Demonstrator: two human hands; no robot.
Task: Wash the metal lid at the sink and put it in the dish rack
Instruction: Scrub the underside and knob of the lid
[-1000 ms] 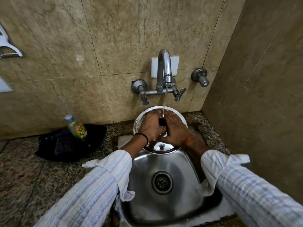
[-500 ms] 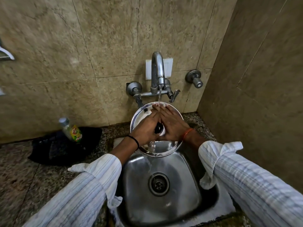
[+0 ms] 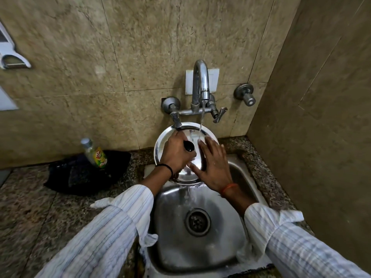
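The round metal lid (image 3: 186, 174) is tilted up over the back of the steel sink (image 3: 174, 235), its top face toward me. My left hand (image 3: 175, 154) grips the lid's black knob (image 3: 188, 146). My right hand (image 3: 213, 167) lies flat on the lid's right side with fingers spread. Water runs from the tap (image 3: 200, 81) onto the lid near my right fingertips and pours off the lid's lower edge into the basin. The dish rack is not in view.
A dish soap bottle (image 3: 94, 153) leans on a black plastic bag (image 3: 84, 173) on the granite counter to the left. Tiled walls close the back and right. Tap handles (image 3: 219, 115) stick out just above the lid.
My right hand slid from the lid's centre to its right side and spread out. The black knob now shows more in my left hand. The lid stays under the running water.
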